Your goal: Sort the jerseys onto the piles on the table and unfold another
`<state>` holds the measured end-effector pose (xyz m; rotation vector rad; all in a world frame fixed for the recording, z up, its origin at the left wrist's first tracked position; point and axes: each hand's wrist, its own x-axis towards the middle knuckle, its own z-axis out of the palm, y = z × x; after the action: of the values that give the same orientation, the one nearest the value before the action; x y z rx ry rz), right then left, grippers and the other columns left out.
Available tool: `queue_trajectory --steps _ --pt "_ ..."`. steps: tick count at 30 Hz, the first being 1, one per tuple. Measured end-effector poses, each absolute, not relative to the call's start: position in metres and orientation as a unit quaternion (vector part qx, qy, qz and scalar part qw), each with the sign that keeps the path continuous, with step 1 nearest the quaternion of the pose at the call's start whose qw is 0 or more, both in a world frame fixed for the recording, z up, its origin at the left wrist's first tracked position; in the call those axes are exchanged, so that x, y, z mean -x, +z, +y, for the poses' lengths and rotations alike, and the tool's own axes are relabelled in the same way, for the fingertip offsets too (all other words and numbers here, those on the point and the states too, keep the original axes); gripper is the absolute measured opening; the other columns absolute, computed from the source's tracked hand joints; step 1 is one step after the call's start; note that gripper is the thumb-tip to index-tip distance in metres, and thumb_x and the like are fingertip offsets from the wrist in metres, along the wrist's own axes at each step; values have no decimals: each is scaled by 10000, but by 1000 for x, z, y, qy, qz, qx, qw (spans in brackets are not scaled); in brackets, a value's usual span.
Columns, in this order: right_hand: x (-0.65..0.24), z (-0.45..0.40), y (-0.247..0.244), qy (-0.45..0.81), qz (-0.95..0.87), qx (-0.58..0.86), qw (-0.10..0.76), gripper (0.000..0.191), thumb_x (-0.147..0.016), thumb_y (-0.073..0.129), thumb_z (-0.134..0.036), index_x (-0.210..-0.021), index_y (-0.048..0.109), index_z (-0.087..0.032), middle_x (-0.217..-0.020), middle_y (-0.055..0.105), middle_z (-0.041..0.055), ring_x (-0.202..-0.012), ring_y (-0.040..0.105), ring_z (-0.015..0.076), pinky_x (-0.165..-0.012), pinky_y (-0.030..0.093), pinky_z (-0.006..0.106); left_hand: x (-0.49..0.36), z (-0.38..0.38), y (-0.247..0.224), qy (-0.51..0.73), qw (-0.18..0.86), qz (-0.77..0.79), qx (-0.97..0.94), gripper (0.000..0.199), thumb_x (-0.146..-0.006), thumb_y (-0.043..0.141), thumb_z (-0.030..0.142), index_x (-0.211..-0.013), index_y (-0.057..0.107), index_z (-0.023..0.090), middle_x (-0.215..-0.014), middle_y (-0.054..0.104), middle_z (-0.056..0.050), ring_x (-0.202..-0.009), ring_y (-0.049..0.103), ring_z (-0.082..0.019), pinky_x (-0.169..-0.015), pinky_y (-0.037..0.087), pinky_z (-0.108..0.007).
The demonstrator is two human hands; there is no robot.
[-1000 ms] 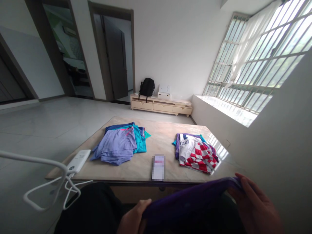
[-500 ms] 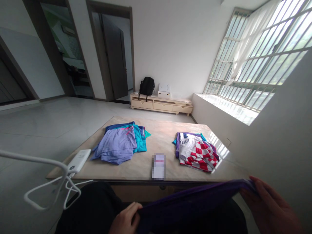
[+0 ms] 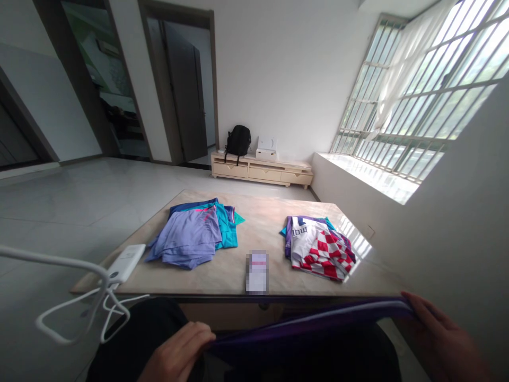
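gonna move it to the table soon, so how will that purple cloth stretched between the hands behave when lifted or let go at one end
The purple cloth looks thin and limp: it only lies flat because the left hand and right hand pull it taut. Released at one end, it would probably droop and fold. It seems light, like the soft folded garments on the table.

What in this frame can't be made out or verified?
- Purple garment: head view, its lower part is cut off by the bottom edge, so its type is unclear.
- Right hand and left hand: partly cut by the bottom edge; fingertips hidden under the cloth.
- Small flat item on the table: blurred out.
- Lower clothes in both piles: covered by the top pieces.
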<state>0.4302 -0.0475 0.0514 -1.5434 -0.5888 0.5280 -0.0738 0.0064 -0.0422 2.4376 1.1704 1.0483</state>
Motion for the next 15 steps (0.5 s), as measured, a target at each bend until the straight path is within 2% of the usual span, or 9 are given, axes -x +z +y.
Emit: queue_trajectory --steps 3,5,8,11,13,15 --pt "-423 -48 55 241 -260 735 578 400 -495 855 -514 -756 827 -213 -730 789 67 -678 723 282 -544 589 303 89 12 -34 380 36 456 -804 269 -865 627 180 -1022 771 345 -1008 806 44 -961 765 -173 -933 567 -191" --pt "-417 -49 60 236 -295 762 526 393 -483 810 -552 -697 832 -224 -701 791 59 -674 729 293 -550 584 304 97 16 -32 390 30 499 -773 227 -838 646 234 -983 786 339 -995 808 35 -938 769 -192 -907 579 -207" --pt "-416 -52 63 215 -336 787 471 402 -471 752 -593 -670 829 -252 -639 772 35 -580 715 287 -546 566 330 101 18 -25 373 119 540 -745 125 -801 679 298 -870 780 323 -887 797 43 -814 768 -176 -791 583 -169" --pt "-424 -56 56 189 -350 812 426 494 -528 703 -662 -770 839 -253 -508 696 14 -500 665 261 -529 516 334 99 14 -12 331 220 551 -734 62 -785 693 314 -745 739 302 -754 753 61 -704 738 -154 -697 558 -140" --pt "-430 -59 49 188 -344 818 421 542 -555 696 -689 -807 839 -232 -441 634 9 -501 641 255 -510 490 326 97 10 -4 313 258 553 -728 88 -786 695 318 -705 717 291 -720 732 66 -685 723 -149 -672 542 -134" --pt "-432 -60 43 210 -322 802 457 553 -548 742 -669 -848 836 -214 -518 686 19 -512 635 239 -509 505 319 97 8 0 308 273 555 -723 109 -807 684 340 -715 716 291 -735 731 68 -695 722 -146 -669 536 -127"
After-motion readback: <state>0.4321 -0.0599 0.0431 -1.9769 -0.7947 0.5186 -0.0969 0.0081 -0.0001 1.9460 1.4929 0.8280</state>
